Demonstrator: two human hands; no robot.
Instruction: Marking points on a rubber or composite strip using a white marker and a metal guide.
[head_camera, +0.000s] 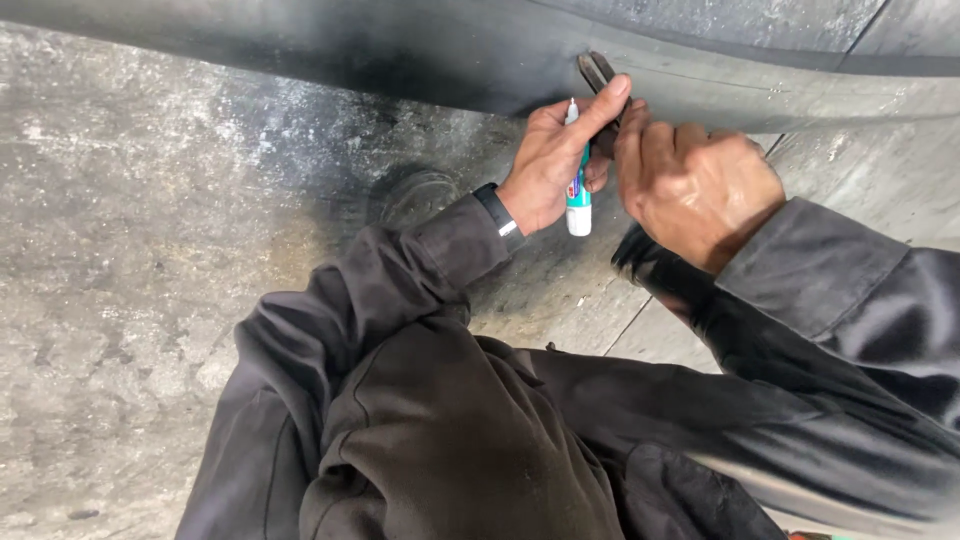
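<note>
Marker gripped in left hand; right hand fingers curled; stained concrete floor.

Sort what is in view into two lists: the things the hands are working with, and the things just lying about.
In use:
- left hand, holding a white and green marker pen
- right hand, at a dark metal tool
- black rubber tube, where both hands meet

Lying about:
- round drain cover set in the floor
- stained concrete floor

A white marker with a teal band stands nearly upright in my left hand, against the black rubber tube.
</note>
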